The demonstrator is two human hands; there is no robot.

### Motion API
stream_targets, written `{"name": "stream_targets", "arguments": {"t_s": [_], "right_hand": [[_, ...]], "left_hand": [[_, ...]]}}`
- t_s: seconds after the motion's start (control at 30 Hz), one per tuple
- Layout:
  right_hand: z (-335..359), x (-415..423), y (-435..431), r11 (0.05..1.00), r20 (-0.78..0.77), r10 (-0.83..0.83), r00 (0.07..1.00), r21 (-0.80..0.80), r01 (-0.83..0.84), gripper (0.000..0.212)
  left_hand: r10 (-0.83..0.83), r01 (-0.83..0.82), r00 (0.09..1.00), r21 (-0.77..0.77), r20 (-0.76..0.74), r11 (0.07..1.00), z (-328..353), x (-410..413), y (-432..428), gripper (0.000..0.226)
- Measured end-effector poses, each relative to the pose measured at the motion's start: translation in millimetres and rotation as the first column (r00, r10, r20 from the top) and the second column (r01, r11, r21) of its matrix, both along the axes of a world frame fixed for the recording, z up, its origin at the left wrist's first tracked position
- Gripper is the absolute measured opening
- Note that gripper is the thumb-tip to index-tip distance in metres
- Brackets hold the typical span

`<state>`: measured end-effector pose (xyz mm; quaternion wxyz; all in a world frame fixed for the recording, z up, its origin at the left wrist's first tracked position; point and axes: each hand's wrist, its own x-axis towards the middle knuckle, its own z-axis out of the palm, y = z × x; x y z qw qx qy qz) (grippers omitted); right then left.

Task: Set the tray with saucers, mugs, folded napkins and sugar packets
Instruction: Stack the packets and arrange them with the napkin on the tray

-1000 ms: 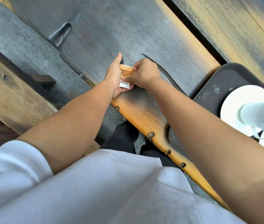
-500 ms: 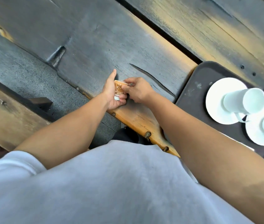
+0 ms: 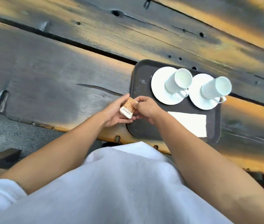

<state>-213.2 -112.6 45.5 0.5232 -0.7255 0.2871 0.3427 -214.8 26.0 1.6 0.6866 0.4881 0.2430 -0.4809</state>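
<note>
At the left rim of the dark tray [image 3: 141, 126], about nine o'clock, the left hand [image 3: 115, 115] cradles a small bundle of sugar packets [image 3: 127, 109] over the desk [image 3: 47, 78]. The packets are orange-brown with pale speckles above and a white printed band below, and the right hand [image 3: 146, 109] pinches their top edge. On the tray, a white mug [image 3: 179, 82] stands on a white saucer [image 3: 159, 94] at twelve o'clock, a second mug [image 3: 216, 88] on a second saucer [image 3: 197, 101] at two o'clock, and a folded white napkin [image 3: 191, 122] lies flat at five o'clock.
</note>
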Motion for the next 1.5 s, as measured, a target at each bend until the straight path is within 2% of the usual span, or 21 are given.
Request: {"name": "stream_targets", "arguments": {"t_s": [0.1, 0.2, 0.33, 0.5, 0.57, 0.67, 0.7, 0.8, 0.9, 1.07, 1.2, 1.27, 1.37, 1.5], "right_hand": [[0.7, 0.4, -27.8, 0.995, 0.036, -0.066, 0.997, -0.079, 0.069, 0.012], [1.0, 2.3, -46.5, 0.991, 0.068, -0.095, 0.993, -0.084, 0.100, 0.007], [0.0, 9.9, -61.8, 0.984, 0.058, -0.177, 0.983, -0.018, 0.178, 0.004], [-10.9, 22.0, -73.2, 0.972, 0.002, -0.232, 0.973, 0.041, 0.232, 0.005], [-21.3, 29.7, -75.6, 0.965, -0.008, -0.262, 0.965, 0.026, 0.262, 0.006], [-38.5, 37.7, -77.8, 0.959, -0.042, -0.281, 0.959, 0.029, 0.282, 0.025], [-43.4, 40.0, -78.8, 0.957, -0.049, -0.285, 0.957, 0.040, 0.287, 0.024], [-52.2, 46.9, -82.9, 0.955, -0.070, -0.281, 0.957, 0.076, 0.286, 0.005], [-58.7, 53.6, -84.9, 0.968, -0.093, -0.213, 0.973, 0.117, 0.223, 0.026], [-54.9, 54.4, -92.1, 0.989, -0.016, -0.065, 0.998, 0.130, 0.067, 0.021], [-46.4, 38.3, -104.6, 0.994, 0.034, 0.100, 0.994, 0.041, -0.101, 0.015], [-40.8, 27.7, -112.9, 0.989, 0.043, 0.145, 0.989, 0.019, -0.146, 0.017], [-35.6, 9.2, -126.8, 0.994, 0.026, 0.110, 0.994, 0.015, -0.111, 0.034], [-20.3, -15.1, -142.1, 0.999, 0.020, 0.035, 0.999, 0.028, -0.036, 0.021]], "left_hand": [[-0.201, 0.125, 0.943, 0.276, 0.267, 0.953, 6.7, 4.7, -21.6, 0.020], [-0.244, 0.112, 0.906, 0.360, 0.346, 0.926, 12.2, 12.6, -37.8, 0.019], [-0.175, 0.044, 0.935, 0.389, 0.309, 0.920, 14.6, 22.9, -55.4, 0.016], [0.011, -0.091, 0.981, 0.410, 0.193, 0.907, 13.3, 31.6, -77.0, 0.011], [0.065, -0.120, 0.987, 0.399, 0.149, 0.909, 11.0, 34.5, -85.2, 0.020], [0.123, -0.154, 0.987, 0.429, 0.099, 0.890, 3.8, 37.1, -93.4, 0.030], [0.136, -0.163, 0.986, 0.443, 0.093, 0.881, 1.5, 39.1, -95.8, 0.031], [0.180, -0.218, 0.976, 0.514, 0.124, 0.829, -5.5, 45.8, -103.4, 0.025], [0.200, -0.261, 0.965, 0.629, 0.167, 0.732, -9.8, 51.8, -111.1, 0.014], [0.071, -0.194, 0.980, 0.812, 0.186, 0.550, -9.6, 51.4, -124.7, 0.023], [-0.003, -0.127, 0.990, 0.887, 0.143, 0.445, 0.2, 33.3, -130.4, 0.033], [-0.028, -0.095, 0.992, 0.891, 0.120, 0.445, 5.7, 17.9, -134.3, 0.034], [-0.052, -0.044, 0.995, 0.862, 0.081, 0.505, 15.9, -7.8, -141.7, 0.031], [-0.218, 0.049, 0.972, 0.828, 0.090, 0.559, 25.5, -37.4, -151.1, 0.020]]}}
